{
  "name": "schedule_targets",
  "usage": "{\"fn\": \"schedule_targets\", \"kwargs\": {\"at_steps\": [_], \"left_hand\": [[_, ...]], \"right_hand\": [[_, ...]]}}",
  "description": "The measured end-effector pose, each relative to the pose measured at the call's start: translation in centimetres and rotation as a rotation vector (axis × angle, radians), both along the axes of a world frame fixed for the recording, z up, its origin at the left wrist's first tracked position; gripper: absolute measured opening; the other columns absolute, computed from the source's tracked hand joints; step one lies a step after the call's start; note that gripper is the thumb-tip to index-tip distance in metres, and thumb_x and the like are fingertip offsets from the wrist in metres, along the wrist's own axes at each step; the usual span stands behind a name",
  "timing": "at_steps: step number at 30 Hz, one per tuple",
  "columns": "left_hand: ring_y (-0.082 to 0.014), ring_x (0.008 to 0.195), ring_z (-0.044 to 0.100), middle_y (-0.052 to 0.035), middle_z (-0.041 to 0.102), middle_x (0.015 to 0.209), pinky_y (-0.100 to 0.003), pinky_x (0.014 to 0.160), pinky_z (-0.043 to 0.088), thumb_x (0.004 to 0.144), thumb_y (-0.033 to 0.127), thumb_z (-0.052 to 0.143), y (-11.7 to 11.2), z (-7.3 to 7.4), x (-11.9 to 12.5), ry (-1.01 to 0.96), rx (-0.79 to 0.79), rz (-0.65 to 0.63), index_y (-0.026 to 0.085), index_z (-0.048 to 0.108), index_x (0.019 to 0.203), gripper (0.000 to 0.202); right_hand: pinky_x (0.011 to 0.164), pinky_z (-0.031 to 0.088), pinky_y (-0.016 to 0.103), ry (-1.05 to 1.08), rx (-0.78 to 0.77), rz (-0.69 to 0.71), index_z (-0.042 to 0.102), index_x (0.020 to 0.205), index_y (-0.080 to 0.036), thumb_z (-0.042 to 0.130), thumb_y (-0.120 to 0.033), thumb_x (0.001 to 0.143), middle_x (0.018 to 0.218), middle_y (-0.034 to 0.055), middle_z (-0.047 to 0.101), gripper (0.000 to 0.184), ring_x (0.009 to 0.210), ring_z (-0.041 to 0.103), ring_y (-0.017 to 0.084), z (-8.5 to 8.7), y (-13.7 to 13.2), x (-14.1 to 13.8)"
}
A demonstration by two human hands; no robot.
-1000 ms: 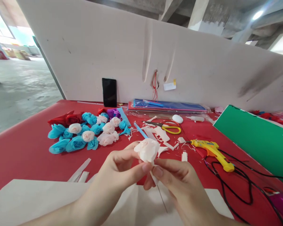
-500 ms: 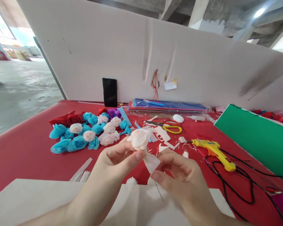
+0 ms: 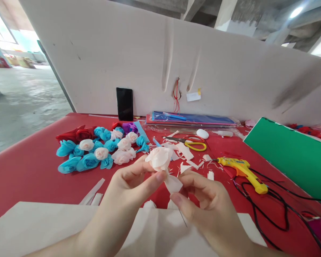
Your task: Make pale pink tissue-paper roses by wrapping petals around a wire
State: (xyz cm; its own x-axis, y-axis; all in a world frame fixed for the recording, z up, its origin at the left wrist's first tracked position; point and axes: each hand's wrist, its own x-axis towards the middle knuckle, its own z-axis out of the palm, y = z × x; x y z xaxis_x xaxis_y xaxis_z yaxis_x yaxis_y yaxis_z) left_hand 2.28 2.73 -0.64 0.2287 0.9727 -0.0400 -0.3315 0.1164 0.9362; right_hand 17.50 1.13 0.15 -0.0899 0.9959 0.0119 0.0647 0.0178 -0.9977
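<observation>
My left hand (image 3: 128,192) pinches the base of a pale pink paper rose (image 3: 159,158) just above the red table (image 3: 29,171). My right hand (image 3: 203,200) pinches the loose paper tail (image 3: 173,183) that hangs from the rose's base. A thin wire (image 3: 182,217) runs down below my right fingers. Both hands meet at the middle of the view, over a sheet of pale paper (image 3: 42,228) at the table's near edge.
A pile of blue, pink, red and purple paper roses (image 3: 98,148) lies at the left. Yellow-handled scissors (image 3: 192,144), a yellow glue gun (image 3: 242,169) with black cord (image 3: 270,210), paper scraps (image 3: 186,157), a green board (image 3: 291,157), a phone (image 3: 124,104) against the wall.
The rose has moved left and slightly up in my left hand. My right hand has slid down from the rose's base and now holds the loose paper tail.
</observation>
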Motion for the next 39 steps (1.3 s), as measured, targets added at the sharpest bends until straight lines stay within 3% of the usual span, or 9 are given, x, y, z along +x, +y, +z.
{"fn": "schedule_targets", "kwargs": {"at_steps": [6,10,13,18,22,31,39], "left_hand": [[-0.01,0.063,0.055,0.0057,0.065,0.062,-0.014,0.06,0.047,0.078,0.036,0.075,0.0,-0.1,0.0,-0.034,-0.085,-0.03,0.022,0.069,0.063,0.021],[-0.0089,0.062,0.055,0.007,0.06,0.058,-0.013,0.063,0.048,0.079,0.029,0.075,0.1,0.0,0.1,-0.118,-0.068,-0.083,0.021,0.065,0.055,0.027],[-0.0097,0.065,0.056,0.0058,0.062,0.06,-0.013,0.064,0.048,0.078,0.024,0.075,0.1,0.1,0.1,-0.119,-0.055,-0.084,0.02,0.065,0.054,0.027],[-0.0081,0.06,0.053,0.0063,0.06,0.057,-0.012,0.059,0.046,0.079,0.032,0.075,-0.1,-0.2,0.2,-0.094,-0.069,-0.074,0.021,0.066,0.054,0.029],[-0.0082,0.066,0.055,0.0066,0.063,0.064,-0.011,0.063,0.047,0.077,0.037,0.077,-0.2,-0.4,0.4,-0.107,-0.093,-0.077,0.023,0.07,0.06,0.023],[-0.0107,0.066,0.053,0.0032,0.062,0.064,-0.016,0.063,0.046,0.079,0.036,0.074,0.0,-0.7,0.6,-0.058,-0.03,-0.142,0.019,0.071,0.059,0.026],[-0.0163,0.056,0.059,-0.0014,0.071,0.056,-0.028,0.063,0.052,0.088,0.034,0.062,0.1,-0.2,0.3,-0.058,0.034,-0.352,0.021,0.077,0.062,0.033]], "right_hand": [[0.06,0.036,0.024,0.041,-0.041,0.014,0.058,0.062,-0.019,0.067,-0.022,0.069,0.063,-0.0038,0.051,0.011,0.064,0.046,0.011,-0.1,-0.1,-0.1],[0.054,0.032,0.022,0.133,-0.121,0.08,0.057,0.066,-0.019,0.067,-0.029,0.072,0.06,-0.005,0.048,0.015,0.058,0.041,0.01,0.0,0.0,0.1],[0.058,0.035,0.022,0.171,-0.122,0.107,0.056,0.071,-0.02,0.068,-0.029,0.072,0.065,-0.0049,0.049,0.016,0.063,0.043,0.01,0.0,0.0,0.3],[0.069,0.041,0.025,0.125,-0.056,0.011,0.062,0.078,-0.022,0.073,-0.025,0.069,0.08,-0.0023,0.059,0.015,0.075,0.05,0.013,0.3,-0.4,-0.2],[0.066,0.042,0.025,0.146,0.005,-0.063,0.062,0.072,-0.022,0.072,-0.03,0.075,0.069,-0.0037,0.059,0.012,0.065,0.052,0.012,0.7,-0.8,-0.3],[0.075,0.045,0.019,0.539,-0.264,0.205,0.065,0.08,-0.019,0.07,-0.029,0.084,0.073,-0.0019,0.062,0.012,0.072,0.056,0.009,-0.3,-0.2,0.2],[0.063,0.042,0.024,0.736,-0.371,0.441,0.06,0.066,-0.014,0.065,-0.026,0.086,0.062,0.0011,0.06,0.024,0.057,0.053,0.009,-0.4,0.6,0.5]]}}
